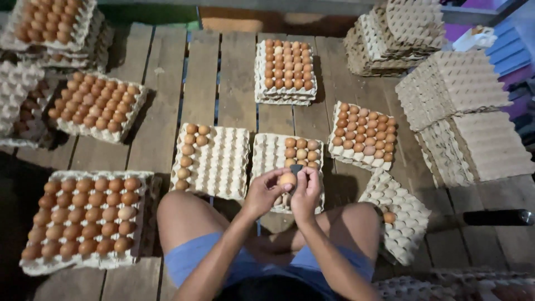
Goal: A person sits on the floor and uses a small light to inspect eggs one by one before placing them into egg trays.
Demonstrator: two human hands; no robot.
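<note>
My left hand point(266, 192) holds a brown egg point(287, 179) by its fingertips, just above my knees. My right hand point(306, 192) touches the same egg and pinches a small dark piece point(296, 168) against its top. Both hands hover over the near edge of a grey pulp egg tray point(270, 150) that has several eggs in its far right corner. Left of it lies another tray point(223, 161) with eggs along its left side. I sit cross-legged in blue shorts on wooden planks.
Full egg trays sit at the near left point(83, 214), far left point(97, 106), far middle point(285, 69) and right point(363, 134). A tray holding one egg point(398, 214) lies by my right knee. Stacks of empty trays point(457, 111) rise at the right. A dark bar point(499, 217) lies nearby.
</note>
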